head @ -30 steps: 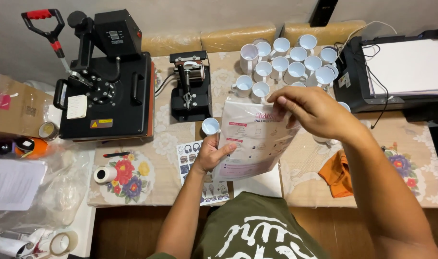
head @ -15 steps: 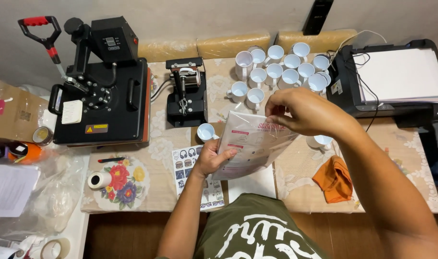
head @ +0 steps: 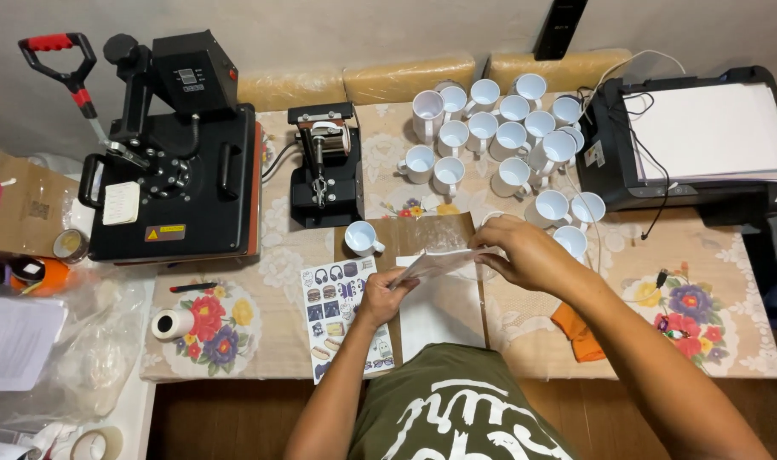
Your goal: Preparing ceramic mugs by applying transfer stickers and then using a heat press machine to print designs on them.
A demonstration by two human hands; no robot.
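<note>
1. I am pinching the clear plastic sleeve [head: 444, 261] at its near-left corner with my left hand [head: 380, 294].
2. My right hand [head: 529, 251] is gripping its right end above the tabletop [head: 278, 255].
3. The printed sticker sheet [head: 344, 315] is lying untouched; the white mugs [head: 499, 136] are waiting unprinted, far right.

Between the fingers [head: 398, 281] lies a thin plastic bag [head: 444, 262], translucent and slightly shiny. Just below them rests a glossy paper sticker sheet [head: 341, 311] and a matt white paper sheet [head: 439, 315]. Beyond the fingers stand smooth, glazed white ceramic mugs [head: 499, 136]. The desk [head: 278, 341] wears a patterned lace-like cloth. Far left of the fingers sits a matt black metal heat press [head: 184, 179].
</note>
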